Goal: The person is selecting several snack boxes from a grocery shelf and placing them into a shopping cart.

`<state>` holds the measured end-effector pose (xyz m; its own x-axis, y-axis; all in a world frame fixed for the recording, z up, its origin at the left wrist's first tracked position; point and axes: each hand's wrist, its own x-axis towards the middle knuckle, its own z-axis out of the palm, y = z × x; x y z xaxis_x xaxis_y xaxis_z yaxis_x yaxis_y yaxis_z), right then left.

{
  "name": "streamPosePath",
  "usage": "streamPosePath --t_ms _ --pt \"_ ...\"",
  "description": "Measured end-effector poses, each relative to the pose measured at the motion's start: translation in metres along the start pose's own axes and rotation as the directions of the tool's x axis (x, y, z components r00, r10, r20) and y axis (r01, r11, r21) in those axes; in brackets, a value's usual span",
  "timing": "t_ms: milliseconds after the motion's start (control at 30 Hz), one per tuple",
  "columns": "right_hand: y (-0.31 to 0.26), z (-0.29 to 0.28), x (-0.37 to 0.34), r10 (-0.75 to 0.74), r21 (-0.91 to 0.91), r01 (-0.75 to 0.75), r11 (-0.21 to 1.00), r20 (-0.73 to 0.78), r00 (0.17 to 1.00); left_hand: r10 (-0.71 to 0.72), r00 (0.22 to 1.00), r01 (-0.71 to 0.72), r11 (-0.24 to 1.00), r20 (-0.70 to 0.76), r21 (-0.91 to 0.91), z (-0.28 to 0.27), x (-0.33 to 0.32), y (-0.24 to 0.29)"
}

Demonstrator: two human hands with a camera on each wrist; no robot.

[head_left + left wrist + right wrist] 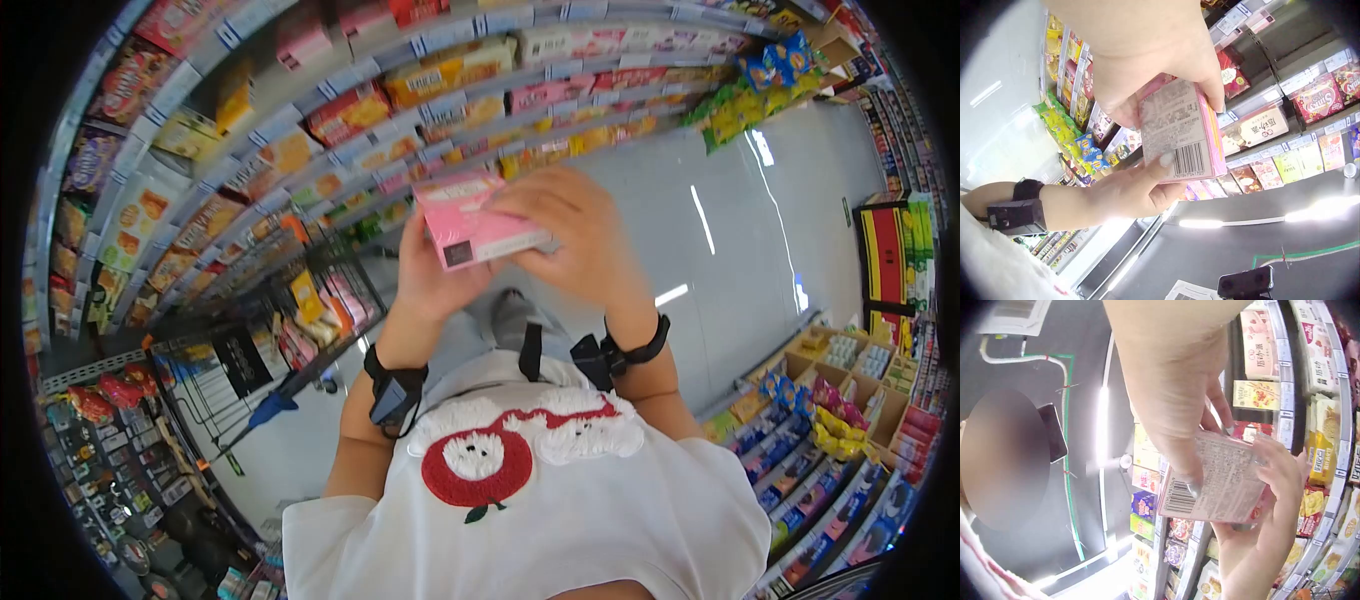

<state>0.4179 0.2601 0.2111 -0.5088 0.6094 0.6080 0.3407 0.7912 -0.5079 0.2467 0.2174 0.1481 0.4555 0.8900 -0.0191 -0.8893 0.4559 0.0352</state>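
A small pink carton (468,235) is held up in front of the chest between both hands. My left hand (437,275) grips it from the left side and below, its thumb along the edge. From the right, my right hand (575,235) holds it, fingers over the top face. In the left wrist view a printed face of the carton (1163,115) shows a barcode, with the right thumb (1163,164) pressed beside it. The right wrist view has the left fingers (1275,469) curled round the carton's far end.
Shelves of boxed snacks (345,115) run along the front and left. A wire shopping cart (215,375) holding several packs stands at the left. Chip bags (760,95) hang at the far right, and display bins (850,380) stand at the lower right.
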Motion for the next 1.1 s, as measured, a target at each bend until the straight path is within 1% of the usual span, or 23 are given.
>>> streamPosePath --t_ms 100,133,233,333,467,533,600,733,833,967,1100 --pt "0.009 0.015 0.001 0.101 0.070 -0.104 0.992 0.044 0.994 0.044 0.993 -0.045 0.999 -0.107 -0.011 -0.011 -0.009 0.008" --pt "0.013 0.023 0.003 0.113 0.071 -0.118 0.990 0.071 0.991 0.061 0.985 -0.055 0.998 -0.162 0.038 -0.015 -0.013 0.011" --pt "0.018 0.050 0.005 0.145 0.075 -0.158 0.985 0.157 0.977 0.034 0.977 -0.062 0.990 -0.209 -0.129 -0.038 -0.030 0.026" --pt "0.016 0.076 0.009 0.167 0.057 -0.183 0.982 0.213 0.963 0.027 0.964 -0.057 0.992 -0.263 -0.109 -0.050 -0.044 0.044" --pt "0.003 0.108 0.016 0.207 0.050 -0.227 0.973 0.260 0.943 0.078 0.937 -0.096 0.995 -0.340 -0.036 -0.055 -0.066 0.072" --pt "-0.004 0.124 0.025 0.202 0.033 -0.219 0.975 0.269 0.942 0.111 0.930 -0.129 0.991 -0.350 -0.027 -0.054 -0.076 0.086" --pt "-0.011 0.137 0.030 0.189 0.006 -0.198 0.980 0.272 0.944 0.108 0.932 -0.133 0.990 -0.346 -0.051 -0.059 -0.087 0.100" --pt "-0.030 0.149 0.043 0.219 -0.036 -0.218 0.975 0.289 0.932 0.086 0.944 -0.117 0.990 -0.318 -0.079 -0.060 -0.104 0.120" --pt "-0.043 0.155 0.046 0.227 -0.037 -0.225 0.974 0.272 0.935 0.067 0.964 -0.093 0.991 -0.256 -0.091 -0.056 -0.110 0.128" --pt "-0.054 0.157 0.048 0.208 -0.034 -0.206 0.978 0.244 0.947 0.035 0.971 -0.061 0.993 -0.235 -0.104 -0.052 -0.118 0.133" --pt "-0.065 0.153 0.050 0.197 -0.024 -0.197 0.980 0.234 0.952 0.009 0.984 -0.026 0.995 -0.178 -0.095 -0.052 -0.122 0.135"
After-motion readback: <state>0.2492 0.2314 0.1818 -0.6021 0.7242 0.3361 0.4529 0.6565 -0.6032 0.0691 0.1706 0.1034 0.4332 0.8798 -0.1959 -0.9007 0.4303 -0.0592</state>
